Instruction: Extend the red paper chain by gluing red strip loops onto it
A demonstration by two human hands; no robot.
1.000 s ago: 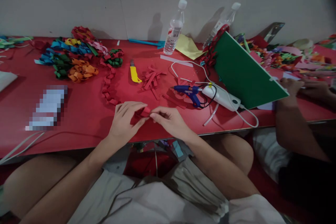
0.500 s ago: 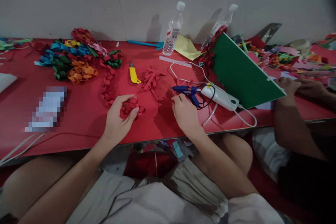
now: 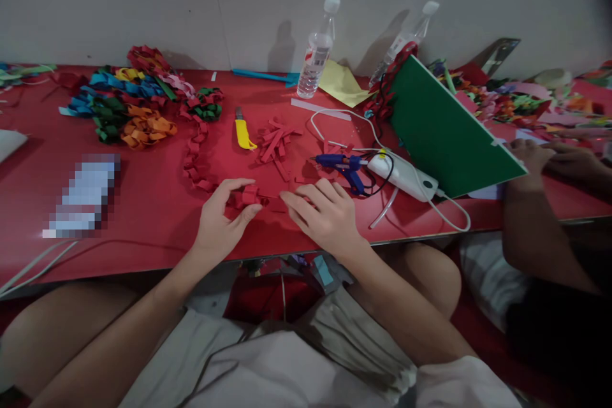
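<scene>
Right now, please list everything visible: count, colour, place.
Smooth table: 1, red, along wall
Plastic bottles: 2, clear, near wall
Paper chains: several, multicoloured, left
Paper strips: many, red, centre
Plastic cutter: 1, yellow, beside strips
Plastic glue gun: 1, blue, centre
Oblong power strip: 1, white, right
Rectangular board: 1, green, tilted, right
Loose papers: 2, yellow and blue, near wall
Paper pieces: many, multicoloured, far right
Thin cables: several, mostly white, tabletop
Pixelated rectangle: 1, bluish, left
Co-worker's hands: 2, bare, far right
Left hand: 1, bare, around red paper links
Right hand: 1, bare, beside left
</scene>
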